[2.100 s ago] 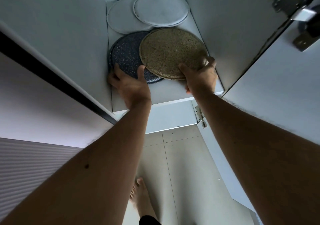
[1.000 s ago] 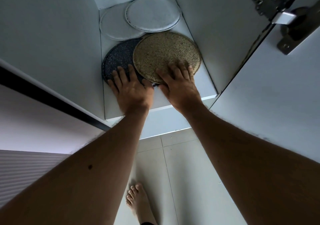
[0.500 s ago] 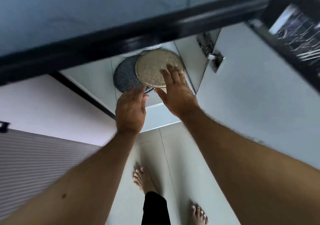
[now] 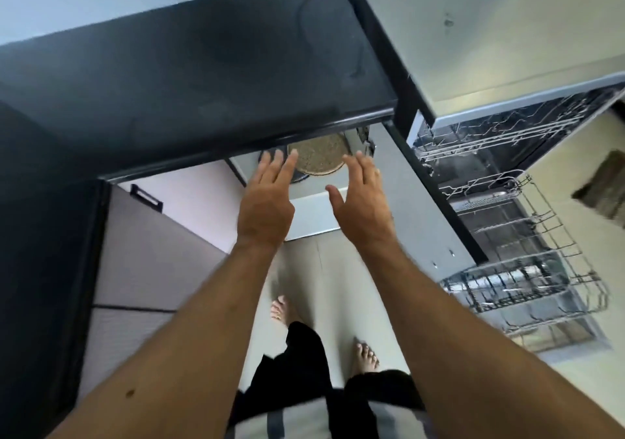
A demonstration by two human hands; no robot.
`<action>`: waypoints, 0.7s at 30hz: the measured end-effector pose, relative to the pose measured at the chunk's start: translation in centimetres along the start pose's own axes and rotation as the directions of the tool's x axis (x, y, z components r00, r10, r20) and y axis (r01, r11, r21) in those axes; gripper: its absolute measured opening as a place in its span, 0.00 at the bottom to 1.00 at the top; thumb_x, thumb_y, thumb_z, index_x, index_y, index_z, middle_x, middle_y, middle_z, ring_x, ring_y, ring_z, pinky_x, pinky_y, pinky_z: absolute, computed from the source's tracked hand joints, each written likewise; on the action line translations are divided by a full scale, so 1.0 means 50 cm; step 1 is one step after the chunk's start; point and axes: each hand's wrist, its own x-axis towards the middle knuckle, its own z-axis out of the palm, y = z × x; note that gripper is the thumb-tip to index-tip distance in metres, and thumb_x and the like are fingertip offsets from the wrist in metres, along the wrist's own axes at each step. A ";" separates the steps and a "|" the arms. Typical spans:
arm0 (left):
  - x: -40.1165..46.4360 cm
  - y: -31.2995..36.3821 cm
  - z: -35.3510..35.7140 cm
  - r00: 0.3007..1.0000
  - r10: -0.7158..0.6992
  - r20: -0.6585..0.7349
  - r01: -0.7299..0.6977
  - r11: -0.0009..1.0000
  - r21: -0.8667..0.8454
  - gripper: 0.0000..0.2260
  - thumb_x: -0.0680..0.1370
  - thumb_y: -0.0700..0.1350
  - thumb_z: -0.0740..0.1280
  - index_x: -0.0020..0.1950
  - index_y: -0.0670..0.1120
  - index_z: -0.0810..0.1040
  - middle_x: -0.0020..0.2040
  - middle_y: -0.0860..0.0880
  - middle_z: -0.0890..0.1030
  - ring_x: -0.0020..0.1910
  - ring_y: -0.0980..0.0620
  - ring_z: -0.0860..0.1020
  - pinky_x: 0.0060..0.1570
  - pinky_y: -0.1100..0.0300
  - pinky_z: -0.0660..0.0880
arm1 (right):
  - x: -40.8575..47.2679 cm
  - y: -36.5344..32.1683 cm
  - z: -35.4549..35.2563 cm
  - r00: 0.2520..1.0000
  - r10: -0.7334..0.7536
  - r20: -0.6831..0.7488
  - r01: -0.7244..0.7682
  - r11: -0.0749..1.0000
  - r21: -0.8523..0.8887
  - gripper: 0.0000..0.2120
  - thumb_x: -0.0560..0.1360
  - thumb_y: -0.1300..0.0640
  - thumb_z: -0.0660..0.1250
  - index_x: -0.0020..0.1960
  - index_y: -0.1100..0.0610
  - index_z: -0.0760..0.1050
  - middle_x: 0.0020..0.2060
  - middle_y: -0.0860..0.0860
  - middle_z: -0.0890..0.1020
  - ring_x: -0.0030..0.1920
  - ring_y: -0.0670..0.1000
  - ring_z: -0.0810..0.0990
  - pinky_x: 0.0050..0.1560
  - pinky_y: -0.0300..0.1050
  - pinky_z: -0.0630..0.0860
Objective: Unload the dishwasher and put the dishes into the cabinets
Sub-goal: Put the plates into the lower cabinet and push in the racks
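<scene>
Your view: daylight enters from right, brightening dishwasher racks point(image 4: 521, 269) and pale floor point(image 4: 324, 276). Black desk point(image 4: 203, 76) stays dim, faint sheen on top, deep shadow across left. Forearms evenly lit. Wide-angle lens bends straight edges toward corners. Motion blur smears rack wires and far right rim; speckled plate point(image 4: 319, 156) reasonably sharp.

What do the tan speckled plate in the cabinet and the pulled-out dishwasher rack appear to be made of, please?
The tan plate looks like glazed stoneware or ceramic with a matte speckled finish: fine dark flecks over a sandy surface, though melamine cannot be ruled out. The dishwasher rack looks like metal wire, probably coated: thin grey rods forming an open grid with upright tines and faint sheen.
</scene>
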 end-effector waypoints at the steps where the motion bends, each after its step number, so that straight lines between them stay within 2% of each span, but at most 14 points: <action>1: -0.002 0.008 -0.025 1.000 0.018 -0.004 -0.018 0.999 0.034 0.33 0.73 0.28 0.58 0.77 0.45 0.63 0.74 0.39 0.67 0.74 0.38 0.64 0.71 0.44 0.66 | -0.013 -0.010 -0.019 1.000 -0.005 0.009 0.005 1.000 -0.013 0.29 0.80 0.51 0.64 0.77 0.57 0.60 0.78 0.56 0.59 0.79 0.57 0.53 0.78 0.54 0.54; 3: -0.008 0.022 -0.063 0.999 0.034 0.003 -0.034 0.995 0.094 0.32 0.76 0.34 0.59 0.79 0.45 0.57 0.78 0.41 0.59 0.78 0.41 0.54 0.76 0.46 0.54 | -0.033 -0.028 -0.056 0.999 -0.032 0.027 0.033 0.999 -0.042 0.29 0.80 0.51 0.64 0.77 0.57 0.60 0.78 0.56 0.58 0.79 0.58 0.52 0.78 0.54 0.53; 5: -0.016 0.029 -0.089 1.000 0.002 0.000 -0.002 0.994 0.109 0.32 0.78 0.42 0.62 0.80 0.44 0.52 0.79 0.41 0.55 0.79 0.41 0.51 0.77 0.45 0.51 | -0.042 -0.045 -0.091 0.998 -0.055 0.008 0.055 0.997 -0.053 0.29 0.80 0.50 0.65 0.76 0.57 0.60 0.78 0.56 0.58 0.78 0.58 0.54 0.77 0.55 0.55; 7: -0.027 0.034 -0.113 1.000 -0.015 -0.009 0.015 0.994 0.108 0.34 0.78 0.47 0.63 0.80 0.43 0.51 0.80 0.41 0.54 0.79 0.41 0.50 0.76 0.44 0.52 | -0.049 -0.057 -0.123 0.997 -0.069 -0.029 0.067 0.995 -0.069 0.28 0.79 0.50 0.65 0.76 0.58 0.61 0.77 0.56 0.60 0.78 0.58 0.55 0.77 0.56 0.57; 11: -0.053 0.037 -0.135 1.000 0.006 0.010 -0.007 0.997 0.081 0.34 0.78 0.48 0.64 0.80 0.43 0.53 0.79 0.42 0.55 0.79 0.42 0.51 0.77 0.45 0.52 | -0.058 -0.072 -0.174 0.993 -0.103 -0.055 0.093 0.984 -0.154 0.27 0.79 0.49 0.65 0.75 0.58 0.63 0.76 0.57 0.61 0.77 0.59 0.56 0.76 0.58 0.57; 17: -0.089 0.028 -0.162 0.990 0.118 0.079 -0.120 0.993 0.021 0.35 0.78 0.48 0.66 0.80 0.43 0.52 0.80 0.43 0.56 0.79 0.43 0.52 0.75 0.43 0.57 | -0.115 -0.103 -0.234 0.992 0.009 -0.126 -0.036 0.976 -0.216 0.28 0.81 0.46 0.61 0.77 0.54 0.59 0.79 0.55 0.55 0.79 0.58 0.52 0.77 0.52 0.51; 19: -0.095 0.031 -0.171 0.988 0.139 0.062 -0.138 0.990 -0.020 0.36 0.78 0.47 0.66 0.80 0.42 0.52 0.79 0.42 0.56 0.79 0.43 0.53 0.75 0.43 0.58 | -0.140 -0.105 -0.243 0.994 0.027 -0.111 -0.054 0.967 -0.250 0.28 0.81 0.45 0.60 0.78 0.53 0.58 0.79 0.54 0.54 0.79 0.57 0.50 0.78 0.51 0.49; 21: -0.098 0.043 -0.179 0.989 0.141 0.046 -0.138 0.988 -0.063 0.36 0.77 0.47 0.68 0.80 0.41 0.54 0.79 0.42 0.58 0.78 0.42 0.55 0.74 0.43 0.60 | -0.163 -0.107 -0.253 0.991 0.054 -0.118 -0.086 0.957 -0.278 0.28 0.81 0.44 0.59 0.78 0.52 0.57 0.79 0.53 0.53 0.79 0.56 0.50 0.79 0.54 0.51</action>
